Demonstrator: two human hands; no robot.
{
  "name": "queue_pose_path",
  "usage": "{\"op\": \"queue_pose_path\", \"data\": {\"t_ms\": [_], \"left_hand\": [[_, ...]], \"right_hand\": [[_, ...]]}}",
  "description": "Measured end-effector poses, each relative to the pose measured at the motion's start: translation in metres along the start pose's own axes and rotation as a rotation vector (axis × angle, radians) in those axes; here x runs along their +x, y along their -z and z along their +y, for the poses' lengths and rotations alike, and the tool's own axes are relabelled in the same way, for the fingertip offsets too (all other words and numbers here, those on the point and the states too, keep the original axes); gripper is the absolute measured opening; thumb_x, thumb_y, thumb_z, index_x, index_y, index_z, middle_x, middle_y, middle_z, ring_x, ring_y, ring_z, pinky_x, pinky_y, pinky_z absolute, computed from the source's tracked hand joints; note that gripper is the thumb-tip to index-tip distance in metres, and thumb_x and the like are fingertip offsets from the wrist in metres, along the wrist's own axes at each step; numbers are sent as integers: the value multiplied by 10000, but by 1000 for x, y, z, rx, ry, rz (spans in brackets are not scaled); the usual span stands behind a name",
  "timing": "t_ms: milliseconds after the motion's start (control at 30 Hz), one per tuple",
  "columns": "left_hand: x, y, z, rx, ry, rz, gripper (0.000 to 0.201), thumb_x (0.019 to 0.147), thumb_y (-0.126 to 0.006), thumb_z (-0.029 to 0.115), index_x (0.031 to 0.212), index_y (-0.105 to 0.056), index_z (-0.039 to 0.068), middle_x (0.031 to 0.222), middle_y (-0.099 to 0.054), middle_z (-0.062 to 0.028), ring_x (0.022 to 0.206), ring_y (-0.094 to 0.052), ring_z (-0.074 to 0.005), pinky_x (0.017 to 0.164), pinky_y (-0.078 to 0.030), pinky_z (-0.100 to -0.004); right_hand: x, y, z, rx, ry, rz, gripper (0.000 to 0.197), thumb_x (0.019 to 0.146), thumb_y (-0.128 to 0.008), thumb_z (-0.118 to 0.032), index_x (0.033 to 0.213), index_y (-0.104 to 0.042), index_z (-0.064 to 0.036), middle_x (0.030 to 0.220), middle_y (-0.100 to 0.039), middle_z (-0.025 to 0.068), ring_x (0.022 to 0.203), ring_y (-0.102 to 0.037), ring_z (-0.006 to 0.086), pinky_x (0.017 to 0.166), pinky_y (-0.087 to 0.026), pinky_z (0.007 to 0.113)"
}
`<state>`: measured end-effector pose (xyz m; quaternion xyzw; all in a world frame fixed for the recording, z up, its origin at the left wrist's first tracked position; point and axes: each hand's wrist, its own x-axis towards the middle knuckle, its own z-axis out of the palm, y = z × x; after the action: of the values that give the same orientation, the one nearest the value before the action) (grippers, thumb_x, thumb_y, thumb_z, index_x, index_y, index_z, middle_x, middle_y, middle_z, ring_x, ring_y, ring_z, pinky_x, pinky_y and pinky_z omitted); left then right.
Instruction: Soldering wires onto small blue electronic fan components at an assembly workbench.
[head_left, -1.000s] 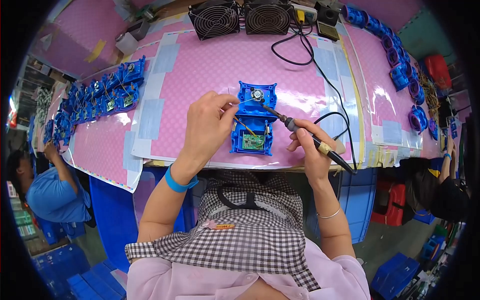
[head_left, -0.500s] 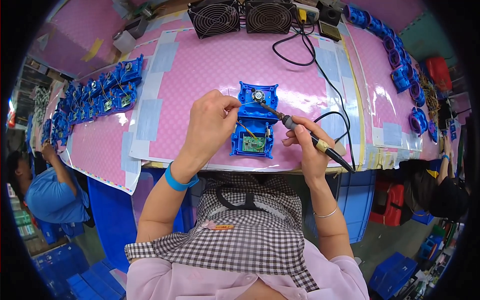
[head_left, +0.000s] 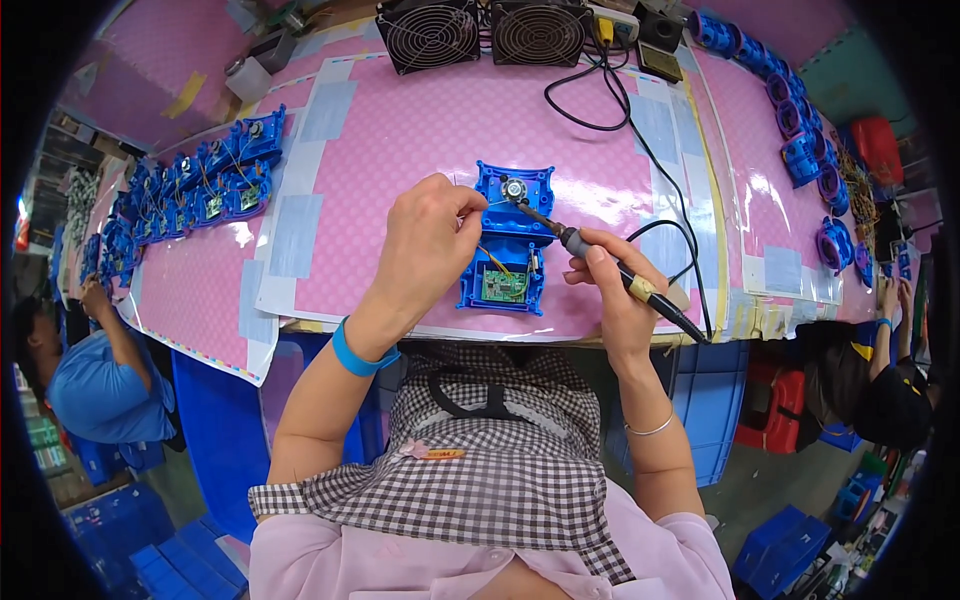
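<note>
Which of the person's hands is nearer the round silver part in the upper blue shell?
Left. The left hand is just left of the round silver part; the right hand is farther, lower right, holding the soldering iron.

On bench (head_left: 400,130), near front edge: opened housing (head_left: 510,234), speaker (head_left: 514,190) in far half, circuit board (head_left: 505,284) in near half. Left of it, left hand (head_left: 428,238); right of it, right hand (head_left: 622,288) around soldering iron (head_left: 642,289). Behind, fans (head_left: 428,40) side by side. Far left, rows of housings (head_left: 205,185); far right, line of parts (head_left: 799,158).

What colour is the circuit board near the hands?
Green; the circuit board shows best in head view.
</note>
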<state>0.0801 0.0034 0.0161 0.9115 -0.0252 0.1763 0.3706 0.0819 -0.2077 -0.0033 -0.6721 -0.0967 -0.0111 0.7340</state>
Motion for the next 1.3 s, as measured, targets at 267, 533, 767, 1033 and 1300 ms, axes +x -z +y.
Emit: {"op": "queue_pose_path", "data": {"t_ms": [267,533,767,1033,1300], "left_hand": [[-3,-3,13,22,-86,-26,106,765,-583,1,865,-621,-3,797,-593,-154,732,-610,-319,647,-486,-418],[8,-24,10,69,-162,-28,128,742,-604,-23,868,-583,-4,766,-605,-130,683,-617,-262,631,-483,-379],[10,-28,13,55,-139,-50,143,752,-595,-20,894,-592,-2,783,-617,-132,702,-627,-267,634,-490,-378],[15,-30,14,89,-133,-69,128,756,-605,-9,884,-605,-1,795,-623,-137,718,-626,-280,634,-490,-375],[-5,7,-2,-81,173,248,137,817,-650,100,922,-689,21,794,-617,-145,731,-608,-299,642,-469,-377]], "right_hand": [[4,23,-11,-200,82,36,180,870,-618,-12,1018,-639,87,779,-653,119,604,-612,134,579,-546,266],[11,23,-7,-141,18,8,184,864,-627,-6,1026,-650,78,767,-651,115,599,-611,131,568,-546,259],[12,23,-3,-161,41,-3,177,865,-629,-12,1017,-654,74,754,-654,109,595,-617,129,565,-544,253],[12,21,-3,-172,55,-22,181,864,-629,-15,1020,-653,74,762,-659,106,597,-620,129,562,-539,248],[11,26,-7,-138,40,26,179,865,-624,-10,1017,-648,80,765,-656,113,599,-610,135,583,-532,251]]}}
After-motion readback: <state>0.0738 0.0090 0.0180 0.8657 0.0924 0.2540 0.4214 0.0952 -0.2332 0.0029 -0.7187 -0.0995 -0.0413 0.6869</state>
